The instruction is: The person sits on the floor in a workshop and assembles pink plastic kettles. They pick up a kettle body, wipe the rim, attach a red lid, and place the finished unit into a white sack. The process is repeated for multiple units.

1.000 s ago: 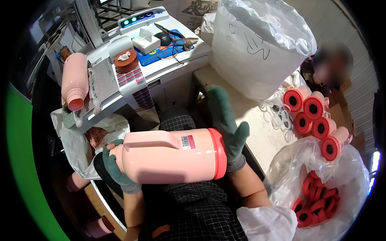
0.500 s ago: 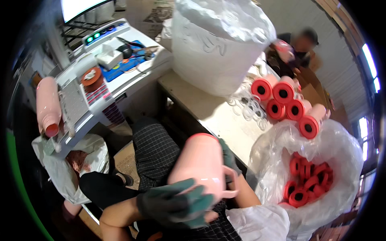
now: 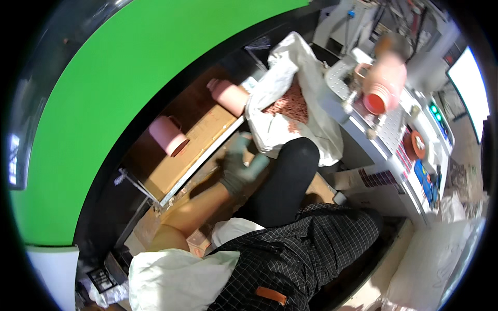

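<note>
My left hand (image 3: 239, 167), in a grey-green glove, reaches in from the lower left. It holds nothing, and its fingers are spread. Just beyond it lies a cardboard-lined tray (image 3: 179, 176) with a pale edge. On the cardboard rests a pink mug-shaped bottle (image 3: 168, 136) with a handle, lying on its side. Farther along the tray is another pink bottle (image 3: 228, 96), also on its side and nearer the white bag (image 3: 264, 136). My right hand is out of view.
The bag holds reddish-brown bits. A pink bottle (image 3: 385, 85) is mounted above the perforated plate of a white machine (image 3: 371, 150) at right. A large green panel (image 3: 129, 62) curves across the far left. My knee (image 3: 301, 155) stands beside the bag.
The view has swung left, toward the tray and green panel. The pink bottle that was between my hands is no longer held by my left hand. My right hand has left the view.
</note>
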Demonstrator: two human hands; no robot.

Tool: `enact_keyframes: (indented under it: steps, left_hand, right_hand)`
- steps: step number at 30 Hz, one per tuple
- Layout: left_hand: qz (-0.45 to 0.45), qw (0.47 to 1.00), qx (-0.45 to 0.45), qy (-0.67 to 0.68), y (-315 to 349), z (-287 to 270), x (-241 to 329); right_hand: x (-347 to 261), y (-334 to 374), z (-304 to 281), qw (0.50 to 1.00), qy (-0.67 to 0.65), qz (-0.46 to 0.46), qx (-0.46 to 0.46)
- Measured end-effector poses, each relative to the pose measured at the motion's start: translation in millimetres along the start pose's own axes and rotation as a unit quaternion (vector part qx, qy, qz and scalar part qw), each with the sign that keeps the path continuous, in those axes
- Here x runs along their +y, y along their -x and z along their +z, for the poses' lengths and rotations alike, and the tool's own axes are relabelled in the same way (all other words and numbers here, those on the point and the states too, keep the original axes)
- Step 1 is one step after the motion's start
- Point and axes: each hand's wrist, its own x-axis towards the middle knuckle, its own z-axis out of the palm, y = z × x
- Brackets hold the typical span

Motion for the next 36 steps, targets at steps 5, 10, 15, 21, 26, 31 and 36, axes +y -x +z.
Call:
enact_keyframes:
  steps: [5, 10, 15, 21, 26, 31, 36]
  left_hand:
    - [-0.502, 0.805, 0.232, -0.216, 5, -108, -218]
    - [-0.656, 0.702, 0.167, -0.223, 29, -156, -346]
    - [-0.551, 0.799, 0.199, -0.134, 54, -160, -370]
    - [-0.444, 0.881, -0.049, 0.155, 31, -150, -227]
    - [-0.161, 0.936, -0.233, 0.209, -34, -106, -25]
    - [-0.054, 0.818, -0.500, 0.280, -80, -64, 62]
    - [0.153, 0.902, -0.352, 0.198, -59, -17, 96]
  right_hand:
    - [34, -5, -109, 0.993, 0.027, 0.000, 0.112]
    - [19, 44, -263, 0.983, -0.059, 0.009, 0.176]
    - [-124, 178, -116, 0.980, -0.002, -0.174, -0.100]
    - [-168, 204, -4, 0.963, -0.035, -0.088, -0.252]
    - [-195, 238, 82, 0.895, -0.182, -0.237, -0.331]
    - [-192, 183, 58, 0.899, -0.254, -0.087, -0.345]
    - [-111, 241, 27, 0.933, -0.299, 0.059, -0.193]
